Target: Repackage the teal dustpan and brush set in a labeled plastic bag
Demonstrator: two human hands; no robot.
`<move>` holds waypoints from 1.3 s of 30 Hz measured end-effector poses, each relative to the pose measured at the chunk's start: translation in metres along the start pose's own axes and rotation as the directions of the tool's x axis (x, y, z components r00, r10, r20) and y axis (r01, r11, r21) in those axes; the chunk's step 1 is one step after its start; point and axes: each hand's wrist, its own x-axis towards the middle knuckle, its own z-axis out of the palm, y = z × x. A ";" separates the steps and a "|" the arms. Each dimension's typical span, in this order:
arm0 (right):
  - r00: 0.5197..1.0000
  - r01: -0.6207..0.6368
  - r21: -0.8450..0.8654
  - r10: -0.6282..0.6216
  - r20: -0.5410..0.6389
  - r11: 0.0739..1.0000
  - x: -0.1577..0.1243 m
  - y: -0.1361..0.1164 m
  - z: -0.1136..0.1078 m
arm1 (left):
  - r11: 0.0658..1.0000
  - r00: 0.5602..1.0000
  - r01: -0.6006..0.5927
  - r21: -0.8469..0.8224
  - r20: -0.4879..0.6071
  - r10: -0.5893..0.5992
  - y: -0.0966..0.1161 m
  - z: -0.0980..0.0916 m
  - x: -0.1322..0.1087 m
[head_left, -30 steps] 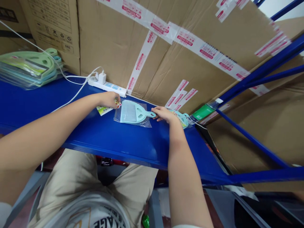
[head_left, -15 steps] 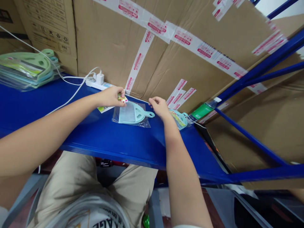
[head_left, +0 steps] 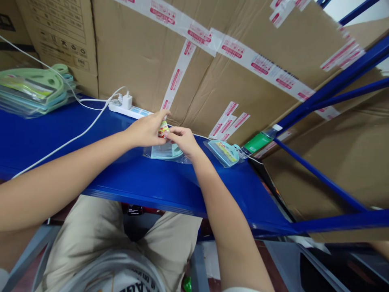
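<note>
Multicoloured label [head_left: 163, 129] near crosswise dustpan [head_left: 175, 151], bristles [head_left: 160, 152] leftward

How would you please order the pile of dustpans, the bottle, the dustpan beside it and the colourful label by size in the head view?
1. Pile of dustpans, clearly largest
2. Bottle and dustpan beside it: too alike to rank
3. Colourful label, partly hidden

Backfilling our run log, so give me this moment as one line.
left hand: holds printed label | right hand: at label's edge | tabletop: bagged dustpan set, partly hidden; second bagged set, right
</note>
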 end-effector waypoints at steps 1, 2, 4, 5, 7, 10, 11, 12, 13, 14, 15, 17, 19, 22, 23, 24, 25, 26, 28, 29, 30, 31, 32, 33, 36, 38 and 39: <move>1.000 0.014 -0.003 -0.014 -0.018 1.000 0.000 0.000 0.000 | 0.998 1.000 -0.013 0.061 -0.004 0.013 0.001 -0.001 0.000; 0.999 0.029 -0.004 -0.029 -0.033 1.000 0.001 0.000 0.001 | 0.992 1.000 -0.025 0.120 -0.001 0.025 0.001 -0.002 0.000; 0.997 0.059 0.003 -0.059 -0.046 0.998 0.001 0.001 0.002 | 0.977 0.999 -0.034 0.212 0.018 0.031 0.003 -0.004 -0.001; 0.996 0.073 0.010 -0.073 -0.043 0.997 0.001 0.001 0.003 | 0.971 0.999 -0.030 0.238 0.024 0.025 0.003 -0.004 -0.001; 0.995 0.097 0.021 -0.097 -0.026 0.995 0.001 0.001 0.005 | 0.968 1.000 -0.016 0.251 0.027 0.009 0.006 -0.003 -0.002; 0.994 0.107 0.007 -0.107 -0.004 0.994 0.001 0.000 0.008 | 0.973 0.999 -0.026 0.228 0.039 0.017 0.009 0.000 -0.003; 0.994 0.106 -0.003 -0.106 -0.003 0.994 0.001 -0.001 0.009 | 0.975 0.999 -0.034 0.219 0.045 0.025 0.010 0.001 -0.003; 0.994 0.106 -0.011 -0.107 -0.005 0.994 0.000 -0.002 0.010 | 0.976 0.998 -0.040 0.212 0.050 0.030 0.010 0.003 -0.003; 0.994 0.109 -0.016 -0.109 -0.008 0.994 0.000 -0.003 0.011 | 0.978 0.998 -0.041 0.206 0.051 0.031 0.011 0.004 -0.003; 0.993 0.114 -0.015 -0.114 -0.011 0.993 -0.001 -0.005 0.011 | 0.979 0.998 -0.037 0.200 0.047 0.028 0.011 0.004 -0.003; 0.993 0.119 -0.008 -0.119 -0.015 0.993 -0.001 -0.006 0.011 | 0.981 0.999 -0.028 0.194 0.039 0.021 0.011 0.004 -0.003; 0.992 0.123 0.013 -0.122 -0.030 0.992 -0.003 -0.009 0.009 | 0.982 1.000 -0.001 0.187 0.022 -0.003 0.011 0.003 -0.003; 0.993 0.107 0.029 -0.105 -0.063 0.994 -0.004 -0.011 0.006 | 0.980 0.999 0.025 0.198 0.027 -0.032 0.010 0.000 -0.002; 0.990 0.053 0.018 -0.051 -0.129 0.998 -0.005 -0.012 0.000 | 0.973 0.995 0.062 0.224 0.064 -0.078 0.007 -0.004 -0.001; 0.988 0.037 0.011 -0.035 -0.150 0.999 -0.004 -0.012 -0.002 | 0.970 0.993 0.072 0.233 0.074 -0.092 0.006 -0.005 -0.001; 0.985 0.026 0.006 -0.024 -0.168 1.000 -0.004 -0.012 -0.004 | 0.967 0.991 0.080 0.243 0.080 -0.103 0.005 -0.006 0.000; 0.983 0.018 0.004 -0.017 -0.185 1.000 -0.004 -0.012 -0.005 | 0.963 0.990 0.087 0.254 0.086 -0.112 0.004 -0.007 0.000; 0.980 0.015 0.004 -0.014 -0.201 1.000 -0.004 -0.012 -0.007 | 0.960 0.989 0.093 0.264 0.091 -0.121 0.003 -0.007 0.001; 0.974 0.013 0.005 -0.012 -0.225 1.000 -0.003 -0.012 -0.010 | 0.955 0.986 0.106 0.277 0.096 -0.137 0.002 -0.007 0.002; 0.972 0.014 0.002 -0.013 -0.234 1.000 -0.003 -0.012 -0.011 | 0.954 0.985 0.113 0.279 0.096 -0.145 0.001 -0.006 0.002; 0.970 0.014 -0.004 -0.014 -0.242 1.000 -0.003 -0.012 -0.013 | 0.953 0.984 0.120 0.280 0.096 -0.152 0.000 -0.006 0.002; 0.968 0.014 -0.012 -0.016 -0.252 1.000 -0.004 -0.012 -0.015 | 0.952 0.983 0.126 0.279 0.093 -0.158 -0.001 -0.006 0.002; 0.965 0.015 -0.018 -0.019 -0.262 1.000 -0.004 -0.012 -0.017 | 0.952 0.983 0.132 0.276 0.087 -0.162 -0.002 -0.006 0.003; 0.962 0.017 -0.021 -0.022 -0.273 1.000 -0.004 -0.012 -0.020 | 0.952 0.983 0.138 0.272 0.080 -0.165 -0.004 -0.005 0.003; 0.954 0.030 -0.020 -0.035 -0.298 0.999 -0.004 -0.011 -0.026 | 0.953 0.985 0.143 0.268 0.059 -0.165 -0.009 -0.005 0.004; 0.950 0.040 -0.027 -0.047 -0.308 0.999 -0.004 -0.010 -0.029 | 0.949 0.986 0.139 0.283 0.055 -0.161 -0.011 -0.006 0.005; 0.949 0.041 -0.038 -0.051 -0.311 0.998 -0.004 -0.009 -0.031 | 0.945 0.985 0.139 0.295 0.056 -0.162 -0.012 -0.006 0.005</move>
